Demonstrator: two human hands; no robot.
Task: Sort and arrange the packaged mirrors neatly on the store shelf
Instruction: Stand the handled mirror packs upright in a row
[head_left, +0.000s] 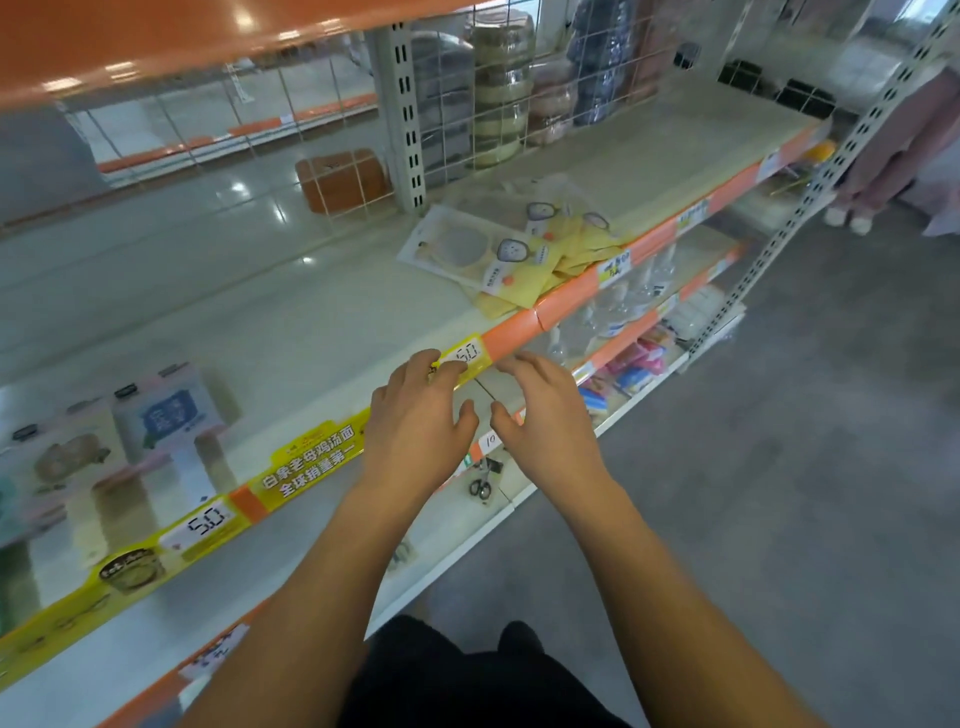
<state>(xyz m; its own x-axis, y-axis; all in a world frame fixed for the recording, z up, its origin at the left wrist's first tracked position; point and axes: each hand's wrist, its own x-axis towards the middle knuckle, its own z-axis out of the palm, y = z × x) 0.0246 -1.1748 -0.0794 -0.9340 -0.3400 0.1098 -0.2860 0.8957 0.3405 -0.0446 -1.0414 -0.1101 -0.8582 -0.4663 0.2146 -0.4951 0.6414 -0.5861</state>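
Note:
A loose heap of packaged mirrors (511, 249) in yellow and white card sleeves lies near the front edge of the pale shelf (291, 322), right of centre. Some packs overhang the orange shelf lip. My left hand (421, 415) and my right hand (545, 410) hover side by side in front of the shelf edge, below and left of the heap. Both have relaxed, spread fingers and hold nothing. My left fingertips are at the yellow price tag (467, 356).
Boxed goods (104, 447) stand at the shelf's left end. A wire grid back panel (493, 104) and upright post (402, 119) stand behind the heap. Lower shelves hold bottles (623, 306), coloured packs and scissors (480, 488). Another person (898, 156) stands at the right.

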